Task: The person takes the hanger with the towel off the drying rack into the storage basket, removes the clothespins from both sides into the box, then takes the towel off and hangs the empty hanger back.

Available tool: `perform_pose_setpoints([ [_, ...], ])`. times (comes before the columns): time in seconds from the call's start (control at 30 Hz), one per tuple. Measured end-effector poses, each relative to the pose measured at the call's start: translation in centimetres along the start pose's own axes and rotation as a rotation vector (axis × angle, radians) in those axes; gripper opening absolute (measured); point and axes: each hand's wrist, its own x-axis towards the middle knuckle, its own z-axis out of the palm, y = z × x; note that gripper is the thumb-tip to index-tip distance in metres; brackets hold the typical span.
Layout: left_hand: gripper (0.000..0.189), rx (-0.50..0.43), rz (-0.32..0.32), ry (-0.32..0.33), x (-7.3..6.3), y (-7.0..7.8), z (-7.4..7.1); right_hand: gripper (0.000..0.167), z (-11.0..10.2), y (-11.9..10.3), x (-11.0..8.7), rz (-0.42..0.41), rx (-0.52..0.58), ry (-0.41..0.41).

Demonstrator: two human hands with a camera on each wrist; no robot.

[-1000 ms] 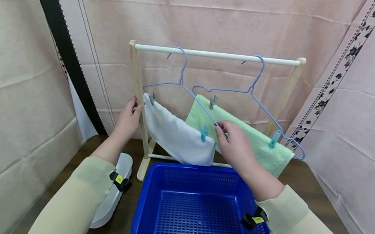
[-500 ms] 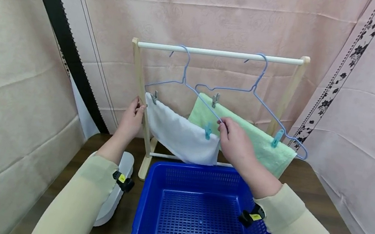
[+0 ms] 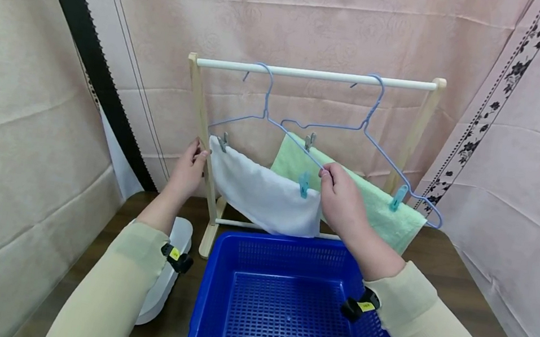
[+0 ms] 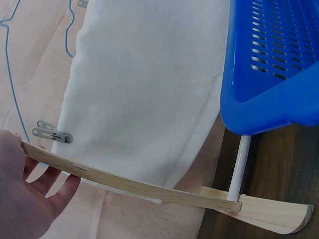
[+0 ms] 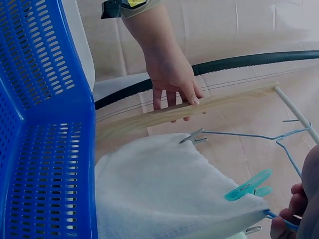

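My left hand (image 3: 189, 166) grips the left wooden post (image 4: 114, 182) of a small drying rack, thumb on one side and fingers on the other. With my right hand (image 3: 343, 198) I pinch the lower right end of a blue wire hanger (image 3: 266, 102), hooked over the rack's white bar (image 3: 313, 74). A white cloth (image 3: 261, 196) hangs from this hanger, held by a grey clothespin (image 4: 52, 132) at the left and a teal clothespin (image 5: 249, 185) near my right hand. Behind, a light green cloth (image 3: 367, 204) hangs from a second blue hanger (image 3: 373, 111), partly hidden.
A blue perforated basket (image 3: 200, 301) stands in front of the rack, below both hands. Under my left forearm is a long white container (image 3: 157, 293), partly covered by the sleeve. Fabric curtains (image 3: 347, 8) enclose the brown wooden table (image 3: 433, 292).
My right hand has shifted slightly right and up with the hanger's end, drawing the white cloth's right side along. My left hand keeps its place on the post.
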Motion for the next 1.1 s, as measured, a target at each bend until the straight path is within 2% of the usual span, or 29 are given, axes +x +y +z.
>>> perform_pose_setpoints([
  [0.33, 0.057, -0.049, -0.004, -0.014, 0.1, -0.2, 0.0, 0.031, -0.3, 0.3, -0.2, -0.009, 0.003, 0.094],
  [0.8, 0.057, -0.033, -0.006, -0.005, 0.2, -0.4, 0.1, 0.031, -1.4, 0.4, -0.5, -0.063, 0.032, 0.231],
  [1.1, 0.059, -0.017, -0.010, -0.013, 0.2, -0.6, 0.1, 0.032, -2.7, 0.3, -0.9, -0.073, 0.075, 0.273],
])
